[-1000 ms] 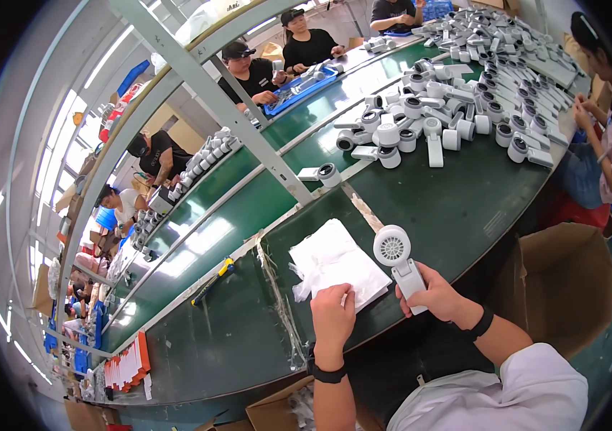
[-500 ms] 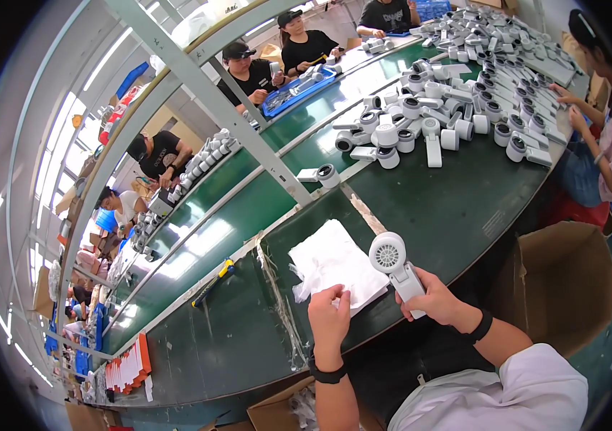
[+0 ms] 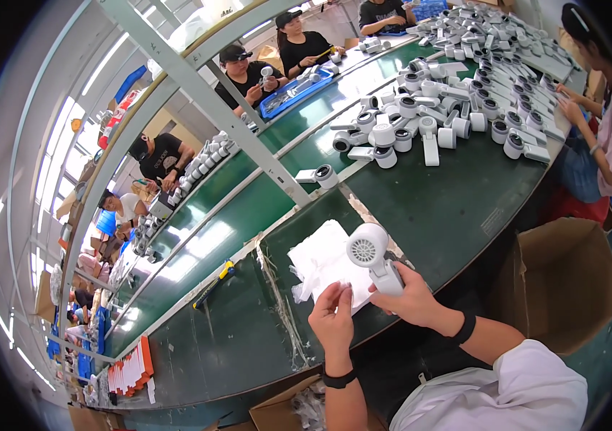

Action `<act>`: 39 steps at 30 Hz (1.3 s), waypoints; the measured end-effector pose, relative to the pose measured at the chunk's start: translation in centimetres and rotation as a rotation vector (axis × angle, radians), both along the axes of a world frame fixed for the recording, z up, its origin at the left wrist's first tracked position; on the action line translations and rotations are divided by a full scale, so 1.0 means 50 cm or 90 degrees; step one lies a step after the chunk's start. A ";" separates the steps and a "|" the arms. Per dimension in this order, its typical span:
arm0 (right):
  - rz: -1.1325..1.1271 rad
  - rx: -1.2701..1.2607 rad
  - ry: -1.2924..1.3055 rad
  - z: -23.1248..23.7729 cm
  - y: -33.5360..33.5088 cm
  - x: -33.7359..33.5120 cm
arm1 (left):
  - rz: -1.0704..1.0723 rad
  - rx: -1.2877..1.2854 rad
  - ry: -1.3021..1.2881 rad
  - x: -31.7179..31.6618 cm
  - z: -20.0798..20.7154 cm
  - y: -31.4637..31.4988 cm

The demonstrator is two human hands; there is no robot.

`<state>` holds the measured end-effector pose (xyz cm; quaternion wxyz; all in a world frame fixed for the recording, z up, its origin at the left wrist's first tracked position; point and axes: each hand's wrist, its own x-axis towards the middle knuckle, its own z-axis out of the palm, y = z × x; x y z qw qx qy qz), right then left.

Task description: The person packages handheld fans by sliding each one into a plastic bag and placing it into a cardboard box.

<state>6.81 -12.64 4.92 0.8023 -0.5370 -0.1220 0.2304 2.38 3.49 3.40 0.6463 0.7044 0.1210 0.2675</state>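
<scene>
My right hand (image 3: pixel 412 296) grips a small white handheld fan (image 3: pixel 368 248) by its handle, with the round grille head upward. The fan is held above the table's near edge, partly in front of a stack of thin white bags or sheets (image 3: pixel 322 253). At the near side of that stack is my left hand (image 3: pixel 332 320), thumb and fingertips pressed together. Whatever may be between those fingertips is too small to make out. Both wrists wear black bands.
Many similar fans (image 3: pixel 428 108) are heaped at the far right of the green table (image 3: pixel 457 215). A yellow-and-black cutter (image 3: pixel 214 284) lies left of the stack. An open cardboard box (image 3: pixel 564 287) stands at right. Several people work around the tables; a metal post (image 3: pixel 227 108) rises ahead.
The fan in my right hand has moved left and slightly up, tilting and turning its grille more to the left. My left hand has shifted slightly, its fingertips still together.
</scene>
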 end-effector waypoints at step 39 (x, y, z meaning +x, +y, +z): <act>0.427 -0.306 -0.088 0.061 -0.158 0.010 | -0.053 -0.135 0.110 0.004 0.047 -0.018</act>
